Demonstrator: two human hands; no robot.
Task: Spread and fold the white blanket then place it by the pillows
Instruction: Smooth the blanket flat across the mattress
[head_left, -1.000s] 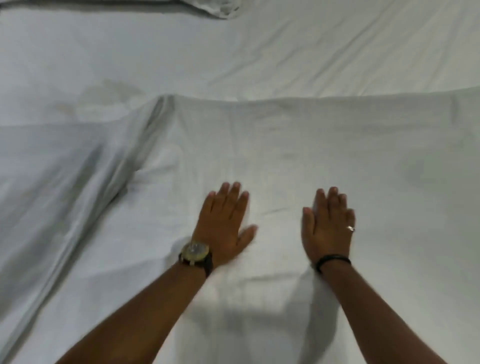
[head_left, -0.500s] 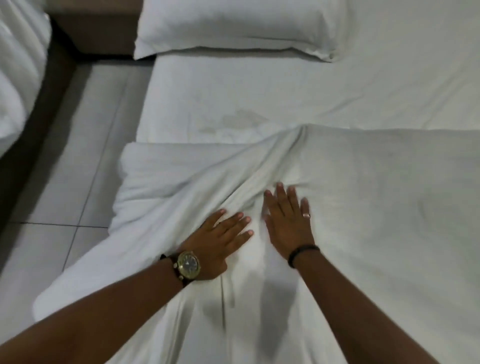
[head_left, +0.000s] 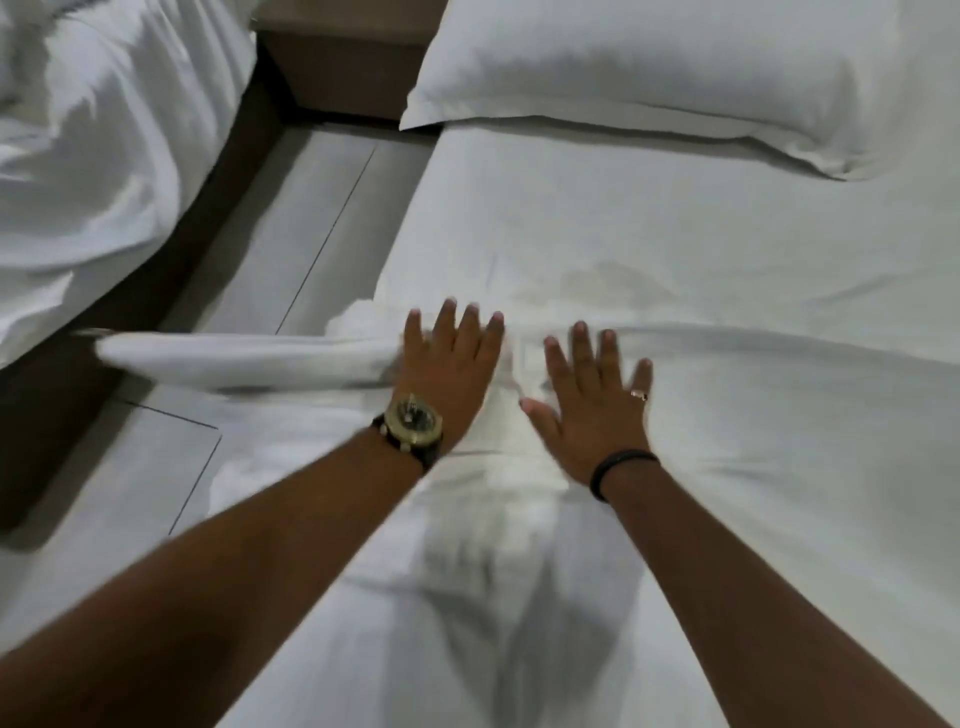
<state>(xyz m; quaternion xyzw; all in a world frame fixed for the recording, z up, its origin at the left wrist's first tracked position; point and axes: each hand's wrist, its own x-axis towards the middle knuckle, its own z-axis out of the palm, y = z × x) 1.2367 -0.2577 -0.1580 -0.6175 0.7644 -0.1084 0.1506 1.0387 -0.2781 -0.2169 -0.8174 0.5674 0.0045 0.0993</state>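
Both hands flat on the white blanket (head_left: 753, 467), which lies spread across the bed (head_left: 571, 234), its far edge running left-right about midway between the person and the pillow (head_left: 649, 67).

Left hand (head_left: 449, 374): palm down, fingers (head_left: 470, 332) straight and slightly fanned, pressing on the blanket at its far edge near the bed's left side. Holds nothing. Gold-faced watch (head_left: 413, 421) on a dark strap at that wrist.

Right hand (head_left: 592, 410): also palm down, fingers (head_left: 582, 353) straight and spread wide, thumb out to the left, pressing the blanket just beside the left hand. The two hands are apart, with a bunched ridge of fabric between them. Ring (head_left: 639, 395) on one finger, dark band (head_left: 621, 465) around the wrist.

Blanket state: smooth to the right of the hands, creased and gathered under and between them. Its left corner hangs off the bed's side over the floor (head_left: 291, 234), blurred, so the exact shape is unclear. A rumpled fold runs toward the person between the forearms.

The pillow sits at the head of the bed, well apart from the blanket edge, bare sheet between them. A faint stain shows on that sheet just beyond the fingers.

Second bed (head_left: 88, 156) with rumpled white bedding at left, across a strip of grey tiled floor. Brown nightstand (head_left: 343, 67) between the beds at the far end.
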